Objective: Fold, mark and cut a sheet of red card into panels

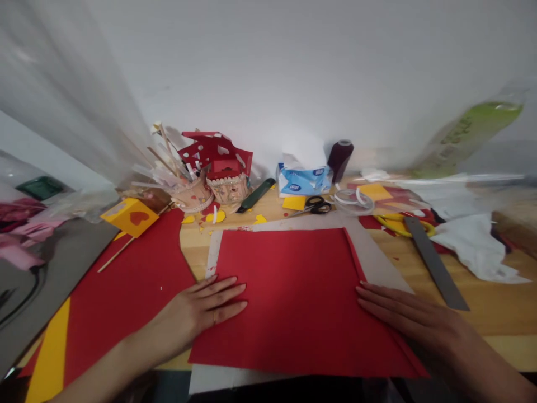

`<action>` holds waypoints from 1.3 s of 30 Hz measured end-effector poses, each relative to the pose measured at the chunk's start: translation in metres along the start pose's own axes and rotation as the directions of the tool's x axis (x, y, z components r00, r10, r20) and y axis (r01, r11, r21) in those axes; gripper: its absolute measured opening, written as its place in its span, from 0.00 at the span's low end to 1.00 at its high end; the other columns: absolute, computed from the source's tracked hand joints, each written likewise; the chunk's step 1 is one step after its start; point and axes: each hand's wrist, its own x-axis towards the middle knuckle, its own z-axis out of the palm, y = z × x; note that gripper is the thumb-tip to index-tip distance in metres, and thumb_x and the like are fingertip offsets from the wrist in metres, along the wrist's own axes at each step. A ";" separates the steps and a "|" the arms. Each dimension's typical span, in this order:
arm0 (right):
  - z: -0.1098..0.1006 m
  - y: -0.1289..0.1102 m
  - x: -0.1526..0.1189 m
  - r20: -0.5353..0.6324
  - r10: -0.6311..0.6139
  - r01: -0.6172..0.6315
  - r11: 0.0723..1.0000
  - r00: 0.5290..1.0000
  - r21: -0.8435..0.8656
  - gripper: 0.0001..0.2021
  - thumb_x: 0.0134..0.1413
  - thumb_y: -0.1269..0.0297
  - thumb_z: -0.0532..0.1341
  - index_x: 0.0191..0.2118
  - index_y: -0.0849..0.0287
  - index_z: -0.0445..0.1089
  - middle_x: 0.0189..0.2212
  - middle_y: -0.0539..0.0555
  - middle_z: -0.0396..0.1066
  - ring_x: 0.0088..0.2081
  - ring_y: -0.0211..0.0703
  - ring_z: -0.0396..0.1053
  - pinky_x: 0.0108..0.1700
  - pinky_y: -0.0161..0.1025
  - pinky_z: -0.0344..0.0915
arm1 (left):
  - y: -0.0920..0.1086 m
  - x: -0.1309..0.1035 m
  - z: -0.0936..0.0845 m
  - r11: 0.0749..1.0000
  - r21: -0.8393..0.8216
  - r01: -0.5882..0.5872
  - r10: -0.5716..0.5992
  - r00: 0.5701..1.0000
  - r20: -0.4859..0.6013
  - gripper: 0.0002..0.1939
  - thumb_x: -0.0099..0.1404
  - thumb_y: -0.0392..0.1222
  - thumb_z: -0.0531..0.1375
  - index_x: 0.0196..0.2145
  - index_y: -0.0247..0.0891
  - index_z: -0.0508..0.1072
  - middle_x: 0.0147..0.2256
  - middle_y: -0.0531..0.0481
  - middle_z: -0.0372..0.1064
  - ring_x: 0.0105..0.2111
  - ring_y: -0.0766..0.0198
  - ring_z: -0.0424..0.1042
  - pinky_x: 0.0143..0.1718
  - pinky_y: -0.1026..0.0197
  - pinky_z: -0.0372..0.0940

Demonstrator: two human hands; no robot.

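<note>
A large red sheet (289,302) lies on a pale grey-white board (380,254) in front of me, with a narrow fold along its right side. My left hand (210,305) rests flat on the sheet's left edge, fingers outstretched. On the folded right edge lies my right hand (413,316), its fingers extended and close together. Neither hand grasps anything. Just beyond the sheet are a dark green utility knife (257,195) and black-handled scissors (318,205). A grey metal ruler (436,263) lies to the right, near my right hand.
At left, a yellow paper box with a heart (133,217) sits on more red sheeting (138,285). Decorated pots (229,187), a tissue pack (302,180) and a dark thread spool (340,159) stand along the wall. Clear tape (354,201) and crumpled white tissue (474,246) are at right.
</note>
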 end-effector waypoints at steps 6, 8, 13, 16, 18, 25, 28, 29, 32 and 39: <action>0.009 0.004 -0.003 -0.037 -0.019 0.019 1.000 0.999 0.008 0.24 0.58 0.71 0.51 0.59 0.46 0.60 0.54 0.48 0.66 0.56 0.40 0.62 0.53 0.43 0.65 | -0.003 -0.001 0.000 0.973 -0.217 0.077 -0.065 0.996 0.059 0.23 0.73 0.39 0.40 0.63 0.50 0.50 0.61 0.54 0.53 0.63 0.63 0.48 0.61 0.50 0.50; 0.009 0.006 -0.002 -0.047 -0.014 0.015 1.000 0.999 0.026 0.23 0.58 0.70 0.51 0.58 0.46 0.61 0.53 0.49 0.67 0.55 0.41 0.63 0.52 0.43 0.65 | -0.001 0.000 -0.004 0.942 -0.312 0.125 -0.110 0.992 0.066 0.23 0.72 0.39 0.40 0.62 0.51 0.52 0.61 0.53 0.54 0.62 0.62 0.50 0.60 0.49 0.51; 0.007 0.006 0.000 -0.053 -0.033 0.034 0.999 0.998 0.023 0.22 0.56 0.70 0.54 0.56 0.46 0.64 0.51 0.50 0.70 0.52 0.43 0.67 0.49 0.42 0.69 | 0.005 0.005 -0.020 0.889 -0.415 0.194 -0.143 0.978 0.152 0.27 0.67 0.36 0.48 0.62 0.50 0.52 0.61 0.51 0.53 0.61 0.58 0.52 0.58 0.47 0.55; 0.010 0.003 -0.003 -0.060 -0.038 0.034 0.997 0.998 -0.066 0.24 0.57 0.72 0.52 0.58 0.47 0.61 0.53 0.50 0.67 0.53 0.43 0.66 0.50 0.44 0.68 | 0.003 0.004 -0.019 0.940 -0.298 0.165 -0.119 0.979 0.167 0.30 0.65 0.34 0.50 0.63 0.51 0.50 0.62 0.52 0.52 0.62 0.57 0.51 0.59 0.45 0.52; 0.013 0.000 -0.005 -0.076 -0.048 0.036 0.988 0.996 -0.150 0.26 0.57 0.73 0.50 0.60 0.48 0.57 0.54 0.51 0.65 0.54 0.43 0.64 0.51 0.44 0.67 | -0.002 0.001 -0.014 0.970 -0.209 0.125 -0.094 0.984 0.150 0.30 0.65 0.38 0.52 0.63 0.50 0.49 0.62 0.52 0.51 0.62 0.55 0.51 0.59 0.45 0.52; 0.004 -0.023 -0.006 -0.099 -0.132 0.079 0.905 0.986 -0.418 0.27 0.62 0.75 0.43 0.66 0.56 0.44 0.56 0.54 0.63 0.57 0.41 0.61 0.51 0.40 0.66 | -0.016 0.002 -0.017 0.987 0.063 0.147 -0.139 0.983 -0.118 0.26 0.70 0.31 0.43 0.61 0.52 0.56 0.60 0.55 0.56 0.63 0.62 0.49 0.58 0.55 0.55; -0.002 -0.033 -0.003 -0.146 -0.163 0.065 0.854 0.976 -0.515 0.26 0.62 0.75 0.43 0.66 0.62 0.43 0.55 0.57 0.65 0.59 0.44 0.57 0.52 0.42 0.64 | -0.023 0.009 -0.034 0.957 0.144 0.253 -0.210 0.942 -0.262 0.28 0.67 0.28 0.43 0.62 0.47 0.53 0.61 0.50 0.54 0.63 0.58 0.49 0.59 0.51 0.54; -0.002 -0.035 -0.001 -0.146 -0.181 0.074 0.835 0.973 -0.545 0.26 0.62 0.76 0.44 0.65 0.64 0.45 0.54 0.57 0.66 0.58 0.44 0.58 0.51 0.41 0.64 | -0.024 0.013 -0.041 0.946 0.135 0.296 -0.237 0.911 -0.337 0.29 0.67 0.28 0.44 0.63 0.45 0.51 0.62 0.48 0.53 0.63 0.58 0.49 0.59 0.50 0.54; 0.004 -0.041 0.010 -0.176 -0.226 0.081 0.803 0.958 -0.591 0.21 0.60 0.78 0.44 0.57 0.66 0.61 0.48 0.56 0.72 0.51 0.43 0.67 0.45 0.39 0.67 | -0.013 0.026 -0.055 0.942 0.041 0.332 -0.261 0.807 -0.529 0.28 0.67 0.30 0.48 0.63 0.43 0.51 0.61 0.47 0.54 0.61 0.60 0.54 0.60 0.54 0.54; 0.018 -0.062 0.045 -0.250 -0.243 0.079 0.847 0.937 -0.526 0.20 0.62 0.75 0.42 0.45 0.64 0.71 0.41 0.56 0.75 0.40 0.44 0.72 0.37 0.38 0.69 | 0.059 0.069 -0.028 0.968 0.236 -0.085 0.183 0.884 -0.431 0.13 0.69 0.40 0.53 0.49 0.42 0.70 0.48 0.56 0.72 0.50 0.65 0.68 0.55 0.62 0.59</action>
